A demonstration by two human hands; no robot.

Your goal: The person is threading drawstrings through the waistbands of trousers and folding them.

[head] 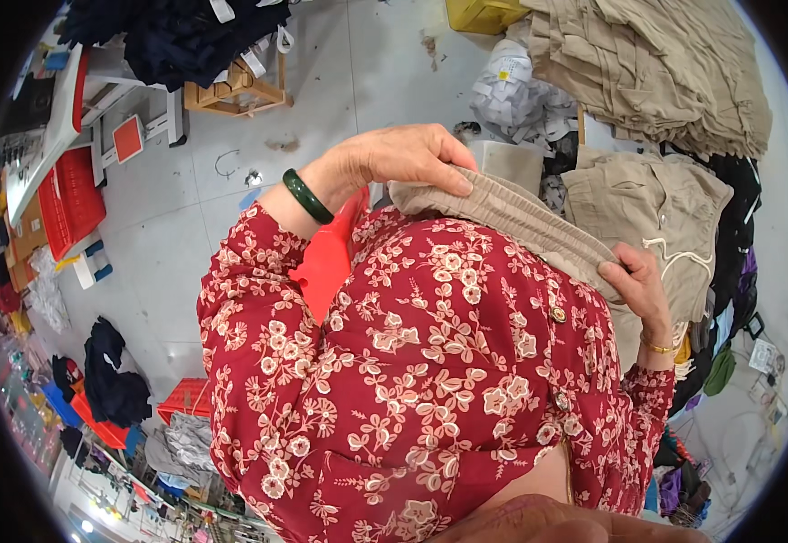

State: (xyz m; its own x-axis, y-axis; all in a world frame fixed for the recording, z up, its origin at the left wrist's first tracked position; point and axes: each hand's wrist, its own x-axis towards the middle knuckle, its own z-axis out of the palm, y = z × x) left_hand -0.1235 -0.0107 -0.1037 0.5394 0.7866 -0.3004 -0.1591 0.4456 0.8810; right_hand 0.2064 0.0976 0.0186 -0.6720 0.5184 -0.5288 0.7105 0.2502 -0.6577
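Observation:
A beige garment's gathered elastic waistband [536, 220] stretches across the front of my red floral shirt. My left hand [428, 159], with a dark green bangle at the wrist, pinches its left part between thumb and fingers. Its right end is pinched in my right hand [635, 278], which has a thin gold-coloured bracelet at the wrist. The rest of this garment is mostly hidden by my body. Beyond the right hand, a beige garment with a pale drawstring [679, 254] lies over dark fabric.
A large pile of beige garments [652, 68] is at the upper right, beside white bundled material [502, 85]. Dark garments [197, 34] lie by a wooden stool [238, 91] at the upper left. A red crate [72, 200] stands at left; a red plastic object [326, 265] shows beside my torso.

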